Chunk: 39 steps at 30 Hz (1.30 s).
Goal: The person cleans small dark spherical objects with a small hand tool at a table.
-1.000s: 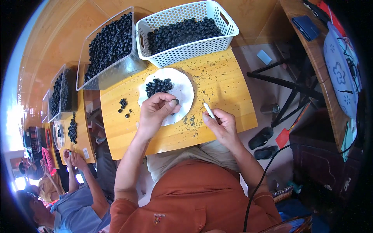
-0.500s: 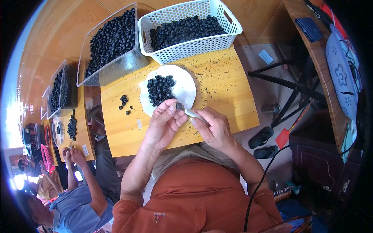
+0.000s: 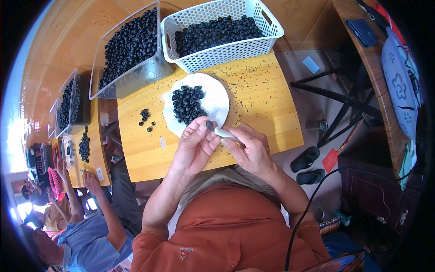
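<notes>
My left hand [image 3: 192,140] is closed, thumb and fingertips pinching one small black bead-like piece [image 3: 209,124] over the near edge of a white plate. My right hand [image 3: 248,146] grips a small knife-like tool with a pale blade [image 3: 222,132], its handle hidden in the fingers. The blade's tip is at or very near the pinched piece; whether they touch I cannot tell. On the plate [image 3: 217,97] lies a heap of black bead-like pieces [image 3: 186,103], some showing a hole. Several more loose pieces [image 3: 144,114] sit on the wood left of the plate.
Behind the plate stand a white perforated basket [image 3: 226,50] and a clear bin [image 3: 131,50], both full of black pieces. Dark crumbs litter the yellow table [image 3: 267,104]. A person in blue [image 3: 90,240] sits at a second table [image 3: 95,158] on the left. A black cable [image 3: 301,217] hangs at my right.
My hands hold nearly the same pose, with the blade tip still by the pinched piece. At left, the co-worker's hands have parted, one reaching up and away.
</notes>
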Tool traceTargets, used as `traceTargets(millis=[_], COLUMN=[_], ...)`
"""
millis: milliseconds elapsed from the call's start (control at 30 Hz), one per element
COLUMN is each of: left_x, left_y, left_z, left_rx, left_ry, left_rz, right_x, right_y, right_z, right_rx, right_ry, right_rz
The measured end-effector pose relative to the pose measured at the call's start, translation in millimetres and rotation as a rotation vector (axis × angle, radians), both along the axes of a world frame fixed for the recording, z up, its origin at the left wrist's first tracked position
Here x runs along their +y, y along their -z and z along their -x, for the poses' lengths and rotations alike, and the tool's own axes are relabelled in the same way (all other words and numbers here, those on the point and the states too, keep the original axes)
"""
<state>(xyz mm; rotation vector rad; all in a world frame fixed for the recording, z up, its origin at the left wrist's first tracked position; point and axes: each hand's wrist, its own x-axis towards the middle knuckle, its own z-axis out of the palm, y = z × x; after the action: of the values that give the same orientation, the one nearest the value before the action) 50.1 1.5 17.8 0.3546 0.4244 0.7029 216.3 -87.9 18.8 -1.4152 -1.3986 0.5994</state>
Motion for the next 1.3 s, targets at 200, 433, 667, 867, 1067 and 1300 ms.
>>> traceTargets(millis=[200, 433, 667, 867, 1067, 1300], left_x=[-2, -4, -8, -13, -17, -26], left_y=[1, -2, -15, -26, -17, -2], left_z=[-1, -1, -5, -2, -6, -2], left_rx=[-0.027, 0.020, 0.076, 0.048, 0.101, 0.163], left_ry=[-0.007, -0.021, -0.038, -0.026, -0.051, -0.009], left_rz=[0.008, -0.006, -0.119, -0.192, -0.151, -0.182], right_x=[0, -1, -2, -1, 1, 6], right_y=[-1, -3, -7, 7, -8, -14], right_z=[0, -1, -1, -24, -10, 3], right_rx=[0.005, -0.014, 0.030, 0.259, 0.363, 0.348], right_ry=[0.015, 0.019, 0.026, 0.153, -0.006, -0.116], right_rz=[-0.016, -0.024, -0.026, 0.050, 0.056, 0.025])
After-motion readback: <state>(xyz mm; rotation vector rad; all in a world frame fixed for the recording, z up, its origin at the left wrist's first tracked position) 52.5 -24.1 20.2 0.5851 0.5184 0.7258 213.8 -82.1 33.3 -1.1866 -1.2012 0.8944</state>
